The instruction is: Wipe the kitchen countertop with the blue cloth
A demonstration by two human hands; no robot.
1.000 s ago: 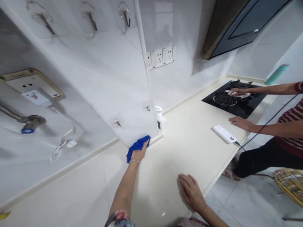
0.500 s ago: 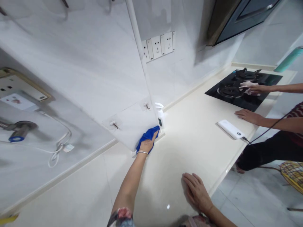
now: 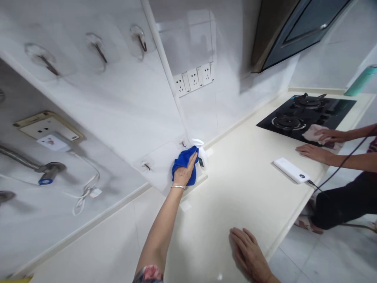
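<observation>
A: Setting, gen.?
B: Kitchen. Pale wall, projecting section at centre; cream tabletop below, running to far R; light tiled floor, lower R.
A: Next in size?
B: Black 2-burner hob, set into tabletop's far end.
A: Blue cloth's position?
B: Blue cloth: against projecting wall's lower corner, just above tabletop. L hand: fingers extended along cloth, holding it to wall.
A: R hand?
B: R hand: fingers uncurled, side by side, resting on tabletop nr. front edge.
A: Co-worker?
B: Co-worker's hand on pale cloth, hob's near edge.
A: Small items, labels?
B: White bottle, partly behind blue cloth, w/ dark patch; white power bank w/ cable, on tabletop; white plug adapter w/ coloured print. Markings too small to read.
</observation>
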